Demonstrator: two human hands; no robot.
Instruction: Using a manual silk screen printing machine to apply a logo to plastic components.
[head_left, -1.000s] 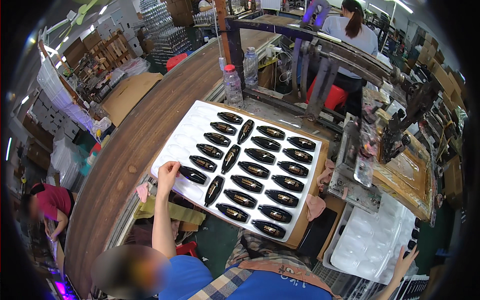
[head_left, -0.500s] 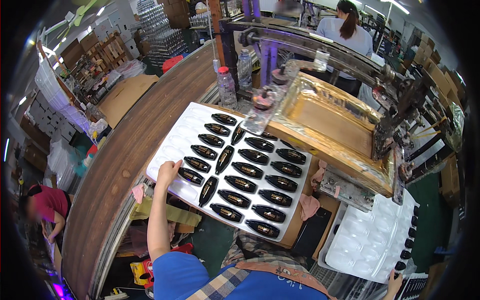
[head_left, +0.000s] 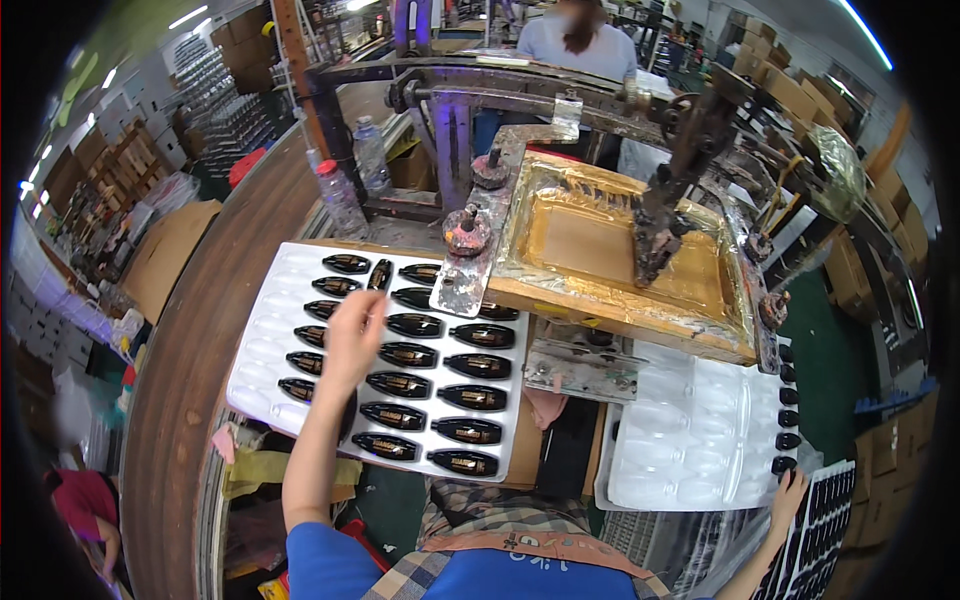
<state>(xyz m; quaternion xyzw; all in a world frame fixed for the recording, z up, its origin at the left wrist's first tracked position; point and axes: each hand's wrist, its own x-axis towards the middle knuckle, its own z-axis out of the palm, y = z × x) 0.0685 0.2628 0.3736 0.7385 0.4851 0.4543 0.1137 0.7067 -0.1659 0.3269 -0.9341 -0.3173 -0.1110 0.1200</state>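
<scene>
My left hand [head_left: 352,335] is over a white moulded tray [head_left: 258,350], its fingers curled together and slightly blurred. Whatever lies between them is hidden. Glossy black tapered bottles [head_left: 400,355] with gold print fill several rows of this tray; just beyond my fingertips a black bottle [head_left: 380,273] lies crosswise between two rows. At lower right, my right hand [head_left: 790,492] has its fingers closed at the nearest black bottle [head_left: 783,464] along the edge of a second white tray [head_left: 690,430]. More black bottles line that edge, and the tray's visible hollows hold none.
A wooden printing screen frame [head_left: 600,308] with gold ink hangs on a metal machine between the trays. Clear bottles [head_left: 340,195] stand behind the left tray. A curved brown table edge [head_left: 190,400] runs along the left. Another person [head_left: 580,45] is beyond the machine.
My left hand has moved from the left tray's left rim to above its bottles. My right hand stays by the right tray's edge. The whole view has shifted to the right.
</scene>
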